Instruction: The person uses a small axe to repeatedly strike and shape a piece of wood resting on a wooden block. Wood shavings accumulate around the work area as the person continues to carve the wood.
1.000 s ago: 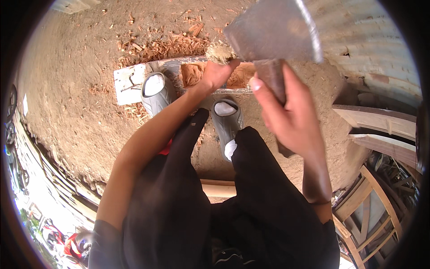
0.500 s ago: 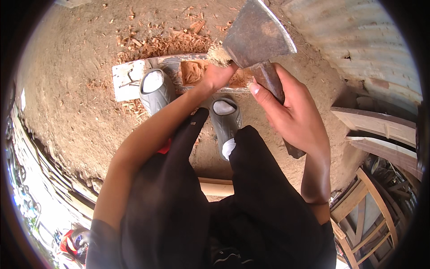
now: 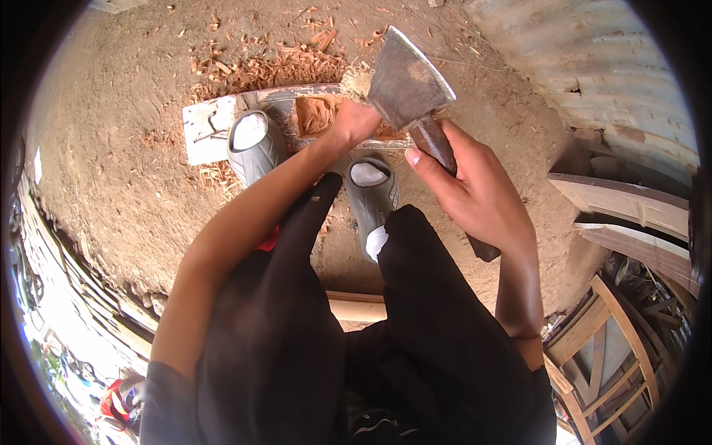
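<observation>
My right hand (image 3: 478, 182) is wrapped round the dark wooden handle of an axe (image 3: 409, 80), whose broad steel head is raised close beside my left hand. My left hand (image 3: 358, 122) is closed round what looks like a chisel (image 3: 356, 83); only its frayed, mushroomed wooden top shows, and any blade is hidden. Below it lies a plank (image 3: 282, 111) on the ground, with a rough rectangular recess (image 3: 315, 115) cut into it and another partly covered by my hand. My left shoe (image 3: 256, 144) presses against the plank; the right one stands just nearer.
Wood chips (image 3: 274, 70) lie heaped along the plank's far side. A corrugated metal wall (image 3: 586, 74) rises at the right. Wooden panels (image 3: 619, 204) and a wooden frame (image 3: 604, 348) are stacked at the near right. Behind my legs lies a pale board (image 3: 356, 308).
The axe head has moved left and down, nearer the frayed top of the chisel, as my right hand shifts left. My left hand keeps its hold with little movement.
</observation>
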### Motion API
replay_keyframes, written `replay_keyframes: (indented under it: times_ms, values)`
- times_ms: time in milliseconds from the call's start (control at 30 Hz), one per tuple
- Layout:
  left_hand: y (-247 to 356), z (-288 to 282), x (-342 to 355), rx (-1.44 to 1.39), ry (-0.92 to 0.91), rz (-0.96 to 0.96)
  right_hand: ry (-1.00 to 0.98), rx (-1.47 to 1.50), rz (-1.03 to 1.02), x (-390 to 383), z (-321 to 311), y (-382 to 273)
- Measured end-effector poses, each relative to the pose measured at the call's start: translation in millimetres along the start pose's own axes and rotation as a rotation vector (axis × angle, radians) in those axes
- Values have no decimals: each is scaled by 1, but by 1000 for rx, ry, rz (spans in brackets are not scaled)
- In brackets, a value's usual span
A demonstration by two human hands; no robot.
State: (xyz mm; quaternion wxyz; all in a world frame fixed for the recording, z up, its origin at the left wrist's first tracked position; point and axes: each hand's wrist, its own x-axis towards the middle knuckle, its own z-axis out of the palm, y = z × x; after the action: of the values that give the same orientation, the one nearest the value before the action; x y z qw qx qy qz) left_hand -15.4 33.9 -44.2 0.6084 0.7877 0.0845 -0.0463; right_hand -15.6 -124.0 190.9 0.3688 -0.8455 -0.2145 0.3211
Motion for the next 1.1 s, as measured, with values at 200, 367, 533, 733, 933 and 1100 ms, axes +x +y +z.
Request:
replay_keyframes:
  times_ms: [200, 367, 533, 733, 933, 1100]
  values:
    - [13, -5, 2, -47, -35, -207, 26, 43, 15, 0, -2, -3]
    - [30, -9, -1, -118, 17, -85, 134, -23, -119, 7, -2, -8]
    - [69, -13, -13, -215, 13, -203, 143, -193, -44, 20, 14, 6]
    - [74, -25, -20, -134, -97, -276, 102, -146, -98, 16, 2, -8]
    - [75, -26, -23, -103, -36, -171, -3, 217, 62, 7, -3, -21]
    - [36, -12, -5, -221, 30, -46, -30, 170, 93, 9, -4, -8]
